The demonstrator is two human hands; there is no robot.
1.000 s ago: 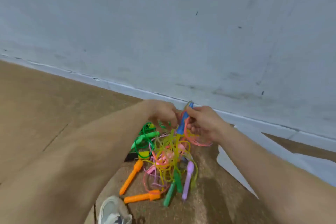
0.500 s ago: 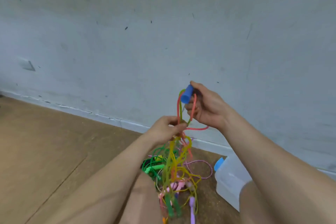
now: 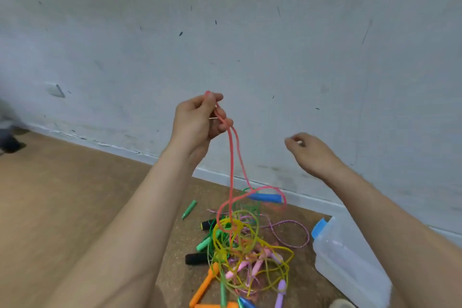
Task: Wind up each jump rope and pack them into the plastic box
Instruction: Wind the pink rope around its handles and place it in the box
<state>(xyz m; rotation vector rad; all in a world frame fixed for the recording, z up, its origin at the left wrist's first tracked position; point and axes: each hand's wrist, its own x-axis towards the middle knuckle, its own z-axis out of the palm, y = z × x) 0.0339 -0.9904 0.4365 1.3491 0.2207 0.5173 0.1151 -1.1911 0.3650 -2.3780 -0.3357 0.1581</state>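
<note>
My left hand [image 3: 200,120] is raised in front of the wall and grips a red jump rope [image 3: 232,157] by a loop. The rope hangs down in two strands to its blue handle [image 3: 267,198], which dangles just above the pile. Below lies a tangle of jump ropes [image 3: 245,245] in yellow, green, pink and purple, with orange, green, black and purple handles. My right hand [image 3: 310,152] hovers to the right, fingers loosely curled, holding nothing. The clear plastic box [image 3: 350,265] with a blue latch lies on the floor at the lower right.
A grey-white wall [image 3: 250,45] stands close ahead, with a skirting strip along the brown floor [image 3: 62,195]. A loose green handle [image 3: 189,209] lies left of the pile. Something dark sits at the far left edge [image 3: 7,137].
My left hand rose with the red rope. My right hand let go of the blue handle, which dropped to hang low, and moved off to the right.
</note>
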